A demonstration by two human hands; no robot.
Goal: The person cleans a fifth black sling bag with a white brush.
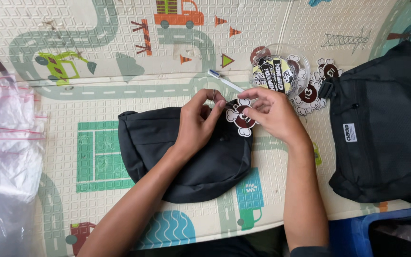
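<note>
Fastening the flower-shaped tag (240, 117) to the black pouch (186, 152) is best done close. The tag is pinched by the right hand (274, 112), while the left hand (198, 121) is closed on the pouch's top edge; the pouch should be held taut.

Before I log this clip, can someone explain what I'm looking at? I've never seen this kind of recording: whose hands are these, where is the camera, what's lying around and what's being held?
There is no machine here. A person wears a camera on the head, so the single picture looks straight down at their own two bare arms.

The surface is a children's play mat printed with roads and vehicles. On it lies a small black pouch. The left hand rests on the pouch and pinches near its top edge. The right hand holds a flower-shaped tag, white petals around a dark centre, right beside the left fingers.

Behind the hands stands a clear round tub of stickers, with more flower tags next to it and a white toothbrush. A larger black bag lies on the right, clear plastic bags on the left.
</note>
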